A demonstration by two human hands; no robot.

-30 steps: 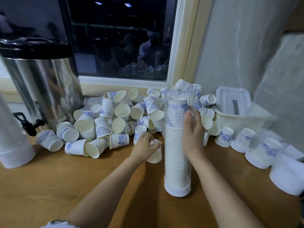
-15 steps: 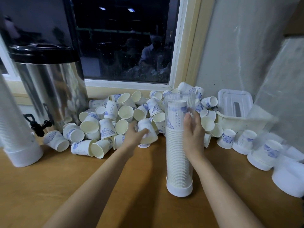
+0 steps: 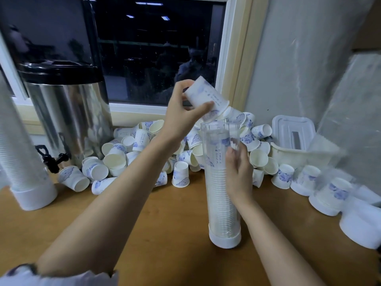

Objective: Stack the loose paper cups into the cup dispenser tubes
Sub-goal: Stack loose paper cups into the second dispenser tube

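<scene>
The right hand (image 3: 237, 172) is blurred against the dispenser tube (image 3: 218, 193); its grip cannot be told. A tilted paper cup (image 3: 206, 98) is grasped by the left hand (image 3: 181, 116). Behind, loose cups (image 3: 115, 159) are heaped.

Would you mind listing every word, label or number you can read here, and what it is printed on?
Nothing can be read for certain.
Paper cup in the left hand: small dark print, too blurred to read.
Top cup inside the dispenser tube: a column of small marks, too blurred.
Loose cups: similar print, too small.
</scene>
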